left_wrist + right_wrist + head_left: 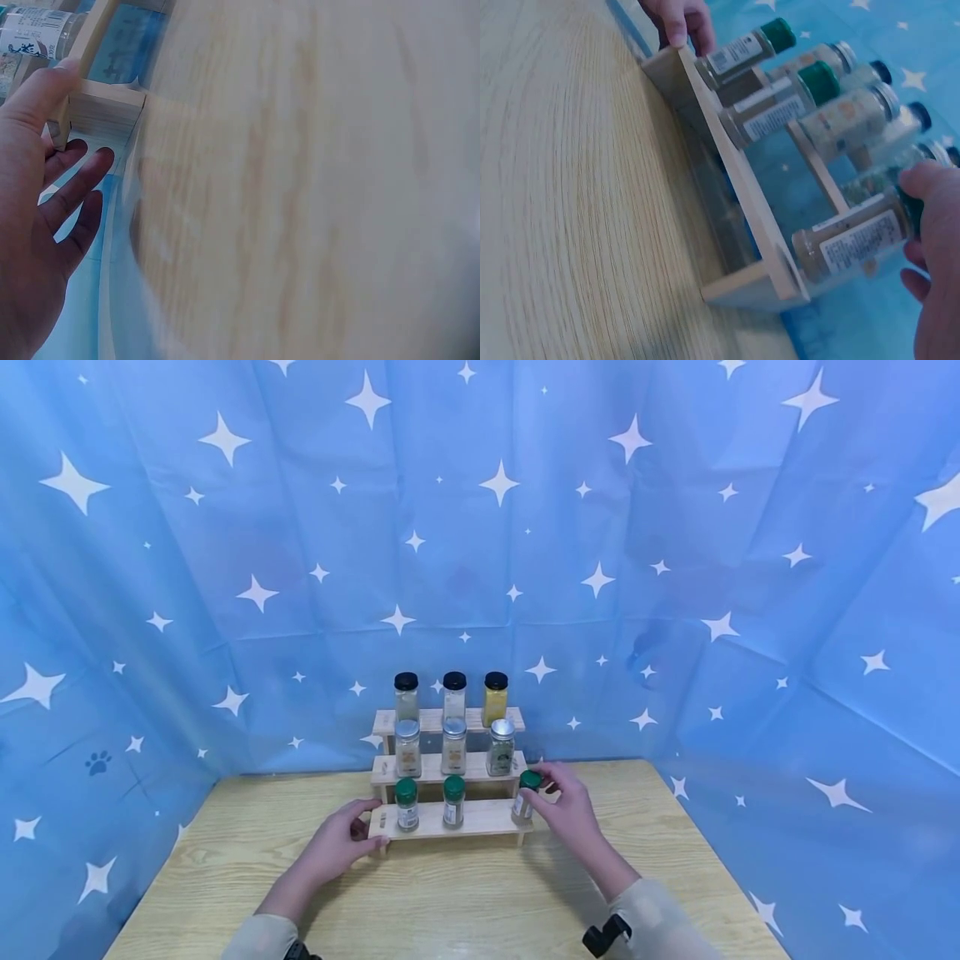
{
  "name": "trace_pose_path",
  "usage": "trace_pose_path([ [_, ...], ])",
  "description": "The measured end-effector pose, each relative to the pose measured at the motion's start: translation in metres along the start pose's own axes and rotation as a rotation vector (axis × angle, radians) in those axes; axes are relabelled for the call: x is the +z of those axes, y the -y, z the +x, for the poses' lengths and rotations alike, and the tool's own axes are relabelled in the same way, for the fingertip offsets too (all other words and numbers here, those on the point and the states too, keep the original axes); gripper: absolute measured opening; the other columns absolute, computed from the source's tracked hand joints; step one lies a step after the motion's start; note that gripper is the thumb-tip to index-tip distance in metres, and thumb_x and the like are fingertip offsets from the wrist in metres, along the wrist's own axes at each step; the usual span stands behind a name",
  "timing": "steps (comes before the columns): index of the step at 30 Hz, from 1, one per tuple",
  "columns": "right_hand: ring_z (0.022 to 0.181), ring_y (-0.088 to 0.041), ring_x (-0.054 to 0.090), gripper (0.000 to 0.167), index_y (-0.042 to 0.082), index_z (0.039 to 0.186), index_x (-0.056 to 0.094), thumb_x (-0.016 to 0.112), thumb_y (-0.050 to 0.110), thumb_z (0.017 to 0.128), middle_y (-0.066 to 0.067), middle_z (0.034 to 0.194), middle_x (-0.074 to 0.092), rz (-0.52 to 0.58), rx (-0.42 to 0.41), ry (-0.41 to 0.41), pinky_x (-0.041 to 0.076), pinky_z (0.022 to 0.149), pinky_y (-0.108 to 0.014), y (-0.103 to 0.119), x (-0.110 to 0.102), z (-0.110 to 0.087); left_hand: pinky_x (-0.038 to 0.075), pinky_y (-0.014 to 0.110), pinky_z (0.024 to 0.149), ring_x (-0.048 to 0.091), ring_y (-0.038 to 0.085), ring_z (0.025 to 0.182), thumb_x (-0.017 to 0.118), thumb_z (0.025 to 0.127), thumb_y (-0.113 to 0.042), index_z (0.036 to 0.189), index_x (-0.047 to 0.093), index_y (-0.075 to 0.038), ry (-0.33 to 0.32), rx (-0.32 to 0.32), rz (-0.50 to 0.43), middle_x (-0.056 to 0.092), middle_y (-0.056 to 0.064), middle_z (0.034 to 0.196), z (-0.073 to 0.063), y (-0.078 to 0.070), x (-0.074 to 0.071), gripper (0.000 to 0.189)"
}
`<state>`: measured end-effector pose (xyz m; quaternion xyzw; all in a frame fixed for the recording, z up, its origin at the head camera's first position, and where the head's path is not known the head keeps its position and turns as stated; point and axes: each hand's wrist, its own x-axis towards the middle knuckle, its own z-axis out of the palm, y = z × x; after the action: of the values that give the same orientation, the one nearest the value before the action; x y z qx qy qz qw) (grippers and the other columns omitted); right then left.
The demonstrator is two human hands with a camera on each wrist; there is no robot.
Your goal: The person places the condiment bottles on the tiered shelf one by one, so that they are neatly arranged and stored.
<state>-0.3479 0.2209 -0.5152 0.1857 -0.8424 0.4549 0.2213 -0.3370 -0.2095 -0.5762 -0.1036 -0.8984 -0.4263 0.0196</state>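
A three-step wooden spice rack [480,828] stands on the table. My left hand [339,842] pinches the left end of its bottom step, thumb in front; in the left wrist view the other fingers spread behind the wood. At the step's right end, my right hand [564,803] holds a green-capped spice jar [859,241] by its cap, between thumb and fingers. This jar is upright, its base at the step. Two more green-capped jars, a left one [407,806] and a middle one [453,802], stand on the same step.
Three silver-capped jars [453,747] occupy the middle step. Black-capped jars [454,697], three of them, line the top step. Behind the wooden table [450,902] hangs a blue curtain [465,568] with white stars, which also runs along both sides.
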Motion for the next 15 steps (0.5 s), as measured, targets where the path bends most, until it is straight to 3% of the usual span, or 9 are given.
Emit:
trace_pose_path([
  [4,0.098,-0.02,0.067,0.037,0.011,0.126,0.076,0.092,0.013,0.092,0.002,0.112,0.071,0.009,0.002,0.026,0.06,0.084,-0.037,0.005,0.011,0.001,0.058,0.036,0.086,0.066,0.011,0.097,0.093,0.093,-0.032,0.153,0.065,-0.015,0.001,-0.003,-0.003,0.069,0.001,0.137,0.0,0.001,0.001,0.069],
  [10,0.1,-0.017,0.066,0.038,0.015,0.128,0.076,0.092,0.012,0.093,0.004,0.112,0.067,0.018,0.025,0.066,0.062,0.088,-0.049,0.01,0.025,0.002,0.059,0.038,0.086,0.066,0.011,0.097,0.093,0.093,-0.032,0.153,0.065,-0.014,0.002,0.008,-0.012,0.069,0.002,0.137,0.0,0.001,0.001,0.069],
  [15,0.099,-0.021,0.068,0.042,0.011,0.129,0.075,0.093,0.011,0.091,0.003,0.112,0.068,0.024,0.0,0.071,0.062,0.087,-0.046,0.013,0.03,0.003,0.059,0.038,0.086,0.066,0.011,0.097,0.094,0.092,-0.032,0.153,0.065,-0.013,-0.002,0.009,-0.011,0.069,0.003,0.138,0.0,0.001,0.0,0.07],
])
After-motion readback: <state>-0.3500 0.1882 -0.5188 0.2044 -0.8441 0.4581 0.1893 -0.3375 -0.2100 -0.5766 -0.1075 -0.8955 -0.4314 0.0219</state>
